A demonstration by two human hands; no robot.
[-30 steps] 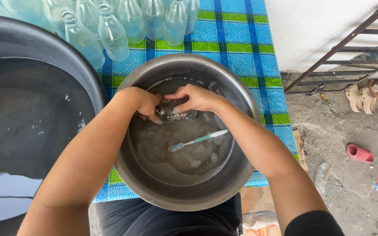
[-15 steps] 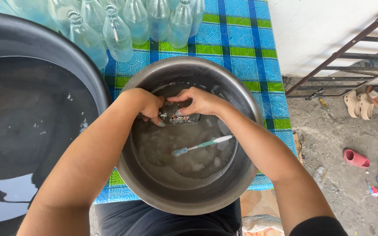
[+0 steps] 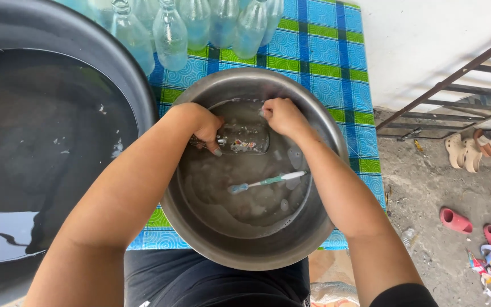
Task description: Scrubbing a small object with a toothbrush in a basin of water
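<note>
Head view: a small glass bottle is held lying sideways in murky water at the frame's centre, inside a metal basin. Its neck end is gripped by the left hand, its base end by the right hand. A toothbrush is seen floating just below; clear bottles are lined up above.

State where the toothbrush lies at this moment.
In the head view, the toothbrush floats in the metal basin, below the bottle and between both forearms.
</note>
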